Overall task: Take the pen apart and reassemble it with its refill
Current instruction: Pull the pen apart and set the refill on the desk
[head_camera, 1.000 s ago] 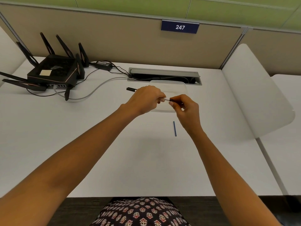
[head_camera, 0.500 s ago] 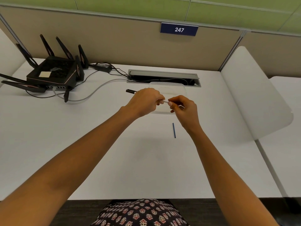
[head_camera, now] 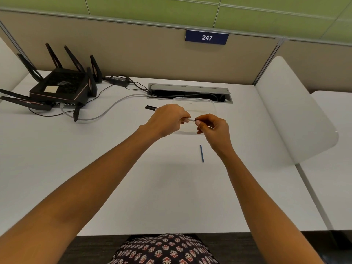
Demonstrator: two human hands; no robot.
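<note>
My left hand [head_camera: 167, 119] is closed around the pen barrel [head_camera: 190, 119], whose white front end sticks out to the right; its black rear end [head_camera: 150, 107] pokes out to the left of the fist. My right hand [head_camera: 213, 128] pinches a small dark tip piece [head_camera: 196, 119] right at the barrel's front end. Both hands hover above the white desk [head_camera: 133, 178]. A thin blue refill [head_camera: 201, 153] lies loose on the desk just below my right hand, untouched.
A clear plastic container [head_camera: 194, 103] sits on the desk behind my hands. A black router [head_camera: 59, 88] with antennas and cables stands at the back left. A cable slot [head_camera: 190, 92] runs along the back. A white divider [head_camera: 293, 111] bounds the right side.
My right hand's fingers have shifted slightly at the barrel's front end, turning the dark tip piece. The left hand and the refill have stayed where they were.
</note>
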